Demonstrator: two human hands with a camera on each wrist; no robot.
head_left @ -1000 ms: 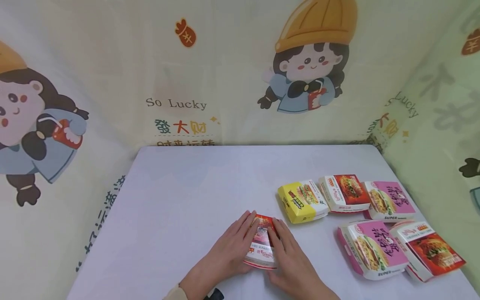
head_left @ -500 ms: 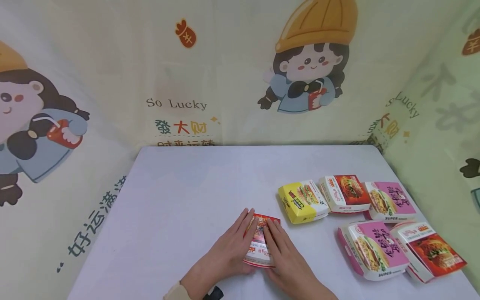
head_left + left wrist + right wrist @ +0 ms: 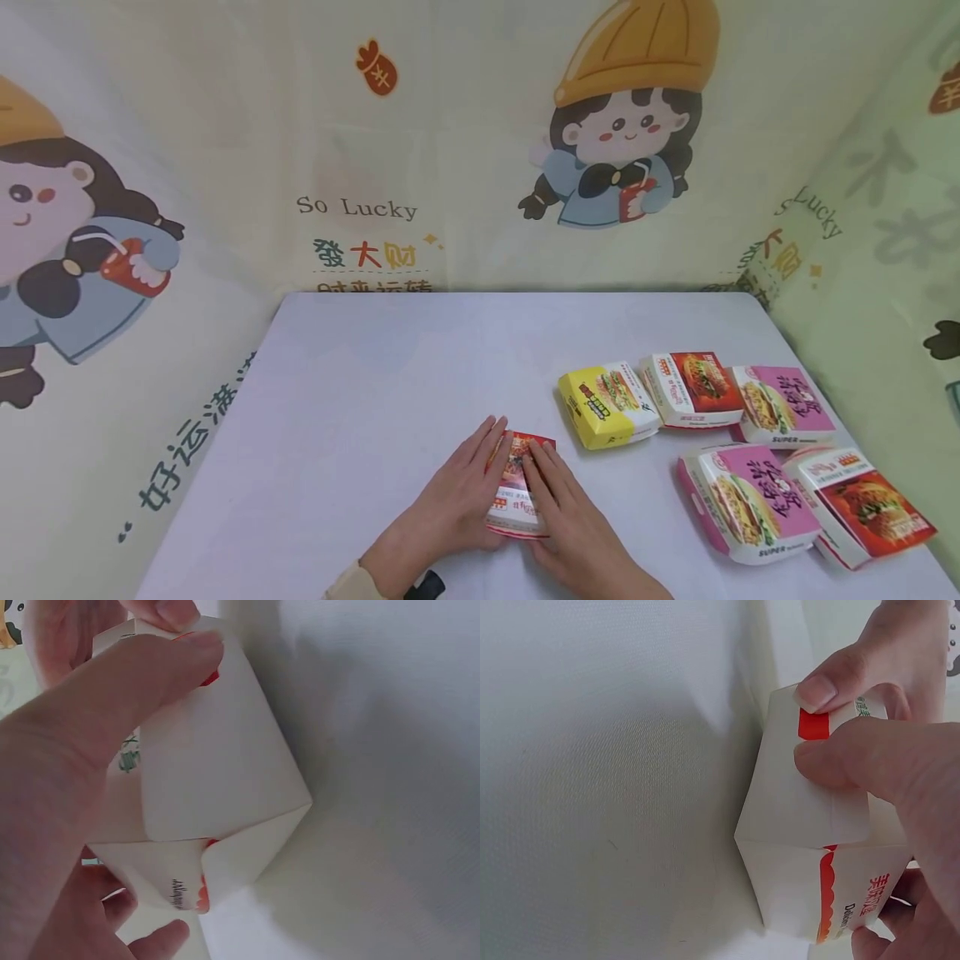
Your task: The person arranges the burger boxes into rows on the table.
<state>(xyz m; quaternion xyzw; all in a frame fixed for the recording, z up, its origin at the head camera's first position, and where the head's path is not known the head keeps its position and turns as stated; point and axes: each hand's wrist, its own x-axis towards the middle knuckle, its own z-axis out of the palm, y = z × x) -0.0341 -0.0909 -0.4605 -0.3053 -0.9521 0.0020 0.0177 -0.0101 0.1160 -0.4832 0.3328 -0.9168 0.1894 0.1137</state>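
Note:
A red and white burger box [image 3: 516, 507] lies on the table between the two hands in the head view. My left hand [image 3: 459, 498] grips its left side, fingers lying over the top. From the right, my right hand [image 3: 576, 515] holds it the same way. The left wrist view shows the box [image 3: 217, 757] with a white flap against its side and a thumb [image 3: 184, 664] pressing on it. Both thumbs sit close together on that flap in the right wrist view, where the box [image 3: 780, 802] has a red scalloped edge. The undersides of the fingers are partly hidden.
Right of the hands is a yellow burger box [image 3: 607, 404], beside a red and white box [image 3: 692, 389] and a pink box [image 3: 783, 404]. Nearer stand another pink box [image 3: 750, 504] and a red and white one [image 3: 862, 504]. A printed cloth [image 3: 480, 150] hangs behind the white table [image 3: 360, 392].
My right hand's fingers have shifted slightly left, further over the top of the box. The left hand and the box stay almost in place. The head view has tilted a little.

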